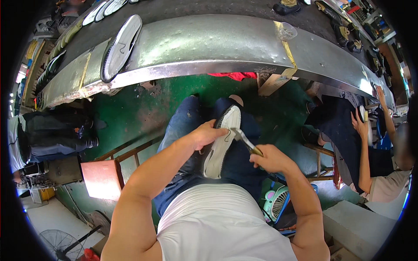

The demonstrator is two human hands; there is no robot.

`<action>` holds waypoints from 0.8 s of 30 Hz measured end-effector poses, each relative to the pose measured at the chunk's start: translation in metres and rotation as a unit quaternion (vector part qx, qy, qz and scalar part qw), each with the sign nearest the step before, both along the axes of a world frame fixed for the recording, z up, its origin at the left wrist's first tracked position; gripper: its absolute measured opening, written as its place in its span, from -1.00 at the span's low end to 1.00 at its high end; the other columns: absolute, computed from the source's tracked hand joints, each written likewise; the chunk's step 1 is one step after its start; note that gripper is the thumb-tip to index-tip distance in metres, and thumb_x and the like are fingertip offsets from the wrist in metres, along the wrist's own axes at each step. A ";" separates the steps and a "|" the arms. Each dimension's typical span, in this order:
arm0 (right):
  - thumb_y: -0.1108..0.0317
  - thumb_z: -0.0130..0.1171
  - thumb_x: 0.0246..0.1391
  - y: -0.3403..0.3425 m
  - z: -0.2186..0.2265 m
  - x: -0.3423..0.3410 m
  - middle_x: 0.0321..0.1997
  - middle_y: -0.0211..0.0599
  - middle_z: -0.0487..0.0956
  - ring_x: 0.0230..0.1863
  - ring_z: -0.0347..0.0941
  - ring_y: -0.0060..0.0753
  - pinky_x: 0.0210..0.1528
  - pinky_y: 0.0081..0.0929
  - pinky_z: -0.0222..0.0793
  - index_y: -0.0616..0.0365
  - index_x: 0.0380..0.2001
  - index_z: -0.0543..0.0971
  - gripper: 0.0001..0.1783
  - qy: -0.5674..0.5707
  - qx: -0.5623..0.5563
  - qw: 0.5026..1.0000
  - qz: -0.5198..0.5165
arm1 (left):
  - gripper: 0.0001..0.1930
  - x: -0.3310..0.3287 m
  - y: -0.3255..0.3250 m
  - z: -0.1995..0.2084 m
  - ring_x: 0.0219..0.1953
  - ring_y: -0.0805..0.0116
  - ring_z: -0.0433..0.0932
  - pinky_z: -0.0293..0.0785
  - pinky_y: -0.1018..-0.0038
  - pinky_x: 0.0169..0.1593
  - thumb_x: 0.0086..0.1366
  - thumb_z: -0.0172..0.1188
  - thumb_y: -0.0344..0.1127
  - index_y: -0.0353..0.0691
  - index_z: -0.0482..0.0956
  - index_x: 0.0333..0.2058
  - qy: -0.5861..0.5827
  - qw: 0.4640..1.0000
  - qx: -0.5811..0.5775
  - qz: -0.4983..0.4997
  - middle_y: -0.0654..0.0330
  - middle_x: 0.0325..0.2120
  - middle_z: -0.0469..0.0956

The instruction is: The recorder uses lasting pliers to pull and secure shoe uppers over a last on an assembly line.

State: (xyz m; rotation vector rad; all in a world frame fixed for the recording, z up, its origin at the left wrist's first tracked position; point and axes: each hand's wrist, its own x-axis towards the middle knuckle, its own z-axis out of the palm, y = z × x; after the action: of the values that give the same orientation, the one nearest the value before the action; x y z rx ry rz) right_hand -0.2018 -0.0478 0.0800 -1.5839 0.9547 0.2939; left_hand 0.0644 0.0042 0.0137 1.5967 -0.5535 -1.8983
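"Resting on the blue jeans (177, 126), the pale sole (217, 154) runs lengthwise away from the body, its far end leaning a little right. Which hand is nearer?"

"The left hand (208, 134) — it's gripping the sole's left edge around the middle, with digits reaching over the face."

"And the right hand (271, 158)?"

"Wrapped firmly about a hammer (245, 140), off to the sole's right. The steel head points left, across the long axis, at the middle. Touching or just above — I can't tell from overhead."

"Materials?"

"The sole's face is matt and whitish, long and rounded at the ends, with a dark ridged rim and a thin dark curve near the hammer. Beyond, a similar sole (123, 47) lies on the bench (191, 41), whose metal facing is shiny and dented"
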 end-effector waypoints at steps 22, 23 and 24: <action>0.15 0.19 0.19 0.057 -0.022 0.058 -0.35 0.05 0.63 -0.25 0.58 0.16 -0.17 0.00 0.45 0.21 -0.15 0.57 -0.66 -0.019 -0.171 0.976 0.133 | -0.48 0.026 0.014 -0.008 -0.07 0.31 0.63 0.57 0.27 0.05 0.30 0.32 -0.19 -0.31 0.40 0.14 0.074 0.996 0.028 0.047 0.11 -0.06 0.60; 0.15 0.19 0.19 0.062 -0.031 0.057 -0.35 0.05 0.63 -0.25 0.58 0.16 -0.17 0.00 0.45 0.21 -0.15 0.57 -0.66 -0.020 -0.172 0.976 0.135 | -0.48 0.031 0.011 -0.013 -0.07 0.31 0.63 0.57 0.27 0.05 0.30 0.32 -0.19 -0.31 0.40 0.14 0.073 0.996 0.026 0.049 0.11 -0.06 0.60; 0.16 0.23 0.16 0.071 -0.035 0.055 -0.38 0.03 0.62 -0.30 0.57 0.12 -0.22 -0.08 0.44 0.21 -0.14 0.57 -0.65 -0.035 -0.151 0.986 0.067 | -0.49 0.032 0.009 -0.009 -0.10 0.32 0.63 0.57 0.29 0.03 0.30 0.32 -0.19 -0.30 0.42 0.12 0.071 0.997 0.017 0.035 0.12 -0.08 0.60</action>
State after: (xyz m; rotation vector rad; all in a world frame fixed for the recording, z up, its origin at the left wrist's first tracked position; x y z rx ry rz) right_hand -0.1466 0.0232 0.0453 -1.9283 0.8690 0.1916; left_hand 0.0966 0.0132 0.0047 1.4681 -0.4024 -1.9603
